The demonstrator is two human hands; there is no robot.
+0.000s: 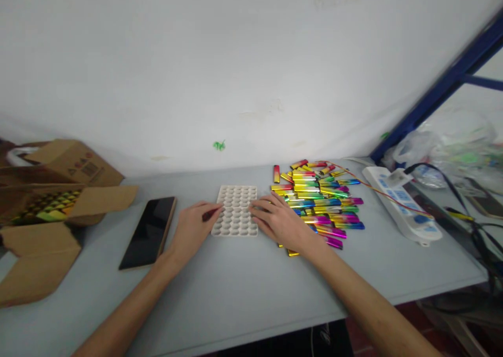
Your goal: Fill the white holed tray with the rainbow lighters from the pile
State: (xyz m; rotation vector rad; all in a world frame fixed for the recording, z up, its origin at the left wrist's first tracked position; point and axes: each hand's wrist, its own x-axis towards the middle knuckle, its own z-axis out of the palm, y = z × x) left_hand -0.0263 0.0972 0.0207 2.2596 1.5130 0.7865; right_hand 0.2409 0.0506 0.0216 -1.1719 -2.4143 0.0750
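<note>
A white tray with rows of small round-cornered holes (237, 210) lies flat on the grey table between my two hands. My left hand (196, 223) is at its left edge, thumb and fingers closed in a pinch; a dark reddish patch shows between them, too small to make out. My right hand (279, 218) rests at the right edge, fingers slightly apart and fingertips on the tray's rim, with no object visible in it. Beside and partly beneath the right hand lies a loose pile of shiny multicoloured lighter-like pieces (314, 189).
A black phone (148, 233) lies left of the left forearm. Open cardboard boxes (104, 199) with yellow and dark pieces stand far left. A white power strip (401, 205) with cables is right of the pile, near plastic bags (418, 150). A wall (236, 84) rises behind.
</note>
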